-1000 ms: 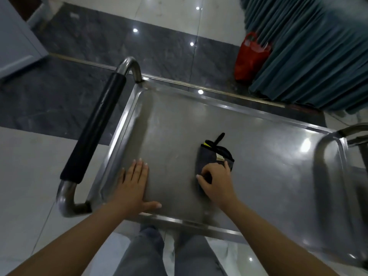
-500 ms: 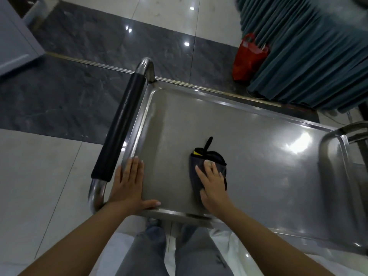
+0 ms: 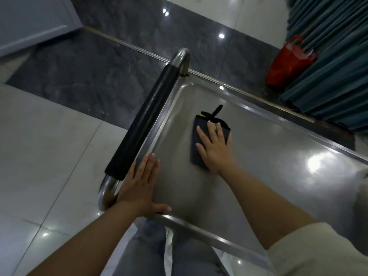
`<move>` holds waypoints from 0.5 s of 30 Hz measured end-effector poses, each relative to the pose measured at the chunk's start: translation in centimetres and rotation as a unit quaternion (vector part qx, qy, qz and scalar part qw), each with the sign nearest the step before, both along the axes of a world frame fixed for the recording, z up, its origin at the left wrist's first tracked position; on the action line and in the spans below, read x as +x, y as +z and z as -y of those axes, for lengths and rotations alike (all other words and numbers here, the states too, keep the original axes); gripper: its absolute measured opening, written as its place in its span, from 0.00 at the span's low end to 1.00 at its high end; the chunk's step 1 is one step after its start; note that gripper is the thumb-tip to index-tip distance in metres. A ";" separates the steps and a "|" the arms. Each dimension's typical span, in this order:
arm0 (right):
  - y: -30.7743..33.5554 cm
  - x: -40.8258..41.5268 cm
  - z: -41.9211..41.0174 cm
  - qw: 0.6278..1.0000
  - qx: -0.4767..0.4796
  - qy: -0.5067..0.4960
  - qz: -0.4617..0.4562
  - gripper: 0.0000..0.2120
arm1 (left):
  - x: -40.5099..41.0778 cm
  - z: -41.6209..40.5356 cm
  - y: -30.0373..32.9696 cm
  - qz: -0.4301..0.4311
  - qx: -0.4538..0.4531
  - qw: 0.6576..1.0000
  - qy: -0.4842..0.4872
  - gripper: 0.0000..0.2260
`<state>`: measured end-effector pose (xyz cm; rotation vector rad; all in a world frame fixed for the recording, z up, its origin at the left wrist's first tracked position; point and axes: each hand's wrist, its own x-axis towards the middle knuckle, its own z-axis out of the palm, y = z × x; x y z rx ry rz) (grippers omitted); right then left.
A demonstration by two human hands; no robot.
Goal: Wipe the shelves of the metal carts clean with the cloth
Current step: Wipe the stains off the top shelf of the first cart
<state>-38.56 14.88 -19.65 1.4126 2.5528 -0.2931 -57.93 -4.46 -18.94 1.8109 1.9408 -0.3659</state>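
Note:
The top shelf of a stainless steel cart (image 3: 268, 156) fills the middle of the view. A folded dark cloth (image 3: 196, 144) with a black edge and a small loop lies on it near the left end. My right hand (image 3: 215, 146) lies flat on the cloth with straight fingers, pressing it onto the metal. My left hand (image 3: 139, 184) rests flat on the shelf's near left corner, fingers straight, thumb along the front rim. The cart's handle with its black grip (image 3: 145, 120) runs along the left end of the shelf.
A red plastic bag (image 3: 288, 60) sits on the floor beyond the cart, against dark teal pleated curtains (image 3: 334, 62) at the upper right. A pale cabinet or door (image 3: 33, 22) stands at the upper left. Glossy tiled floor surrounds the cart; my jeans show below the front rim.
My right hand went from curled fingers on the cloth to flat, and slid the cloth away from me toward the shelf's far left. The left hand stayed pressed at the near corner.

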 end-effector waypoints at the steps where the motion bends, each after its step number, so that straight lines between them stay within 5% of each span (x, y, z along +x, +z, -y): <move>1: 0.1 0.2 -0.9 1.000 0.003 -0.002 0.003 0.26 | 0.0 -0.1 0.0 0.002 -0.001 1.000 -0.001 0.62; 7: 0.9 3.3 1.2 0.999 -0.001 -0.035 -0.024 0.26 | 0.0 -0.1 0.0 0.008 0.005 1.000 -0.001 0.62; 15: 0.4 1.5 6.3 0.986 0.008 0.153 -0.071 0.26 | 0.3 -0.1 -0.2 0.006 0.003 1.000 0.019 0.62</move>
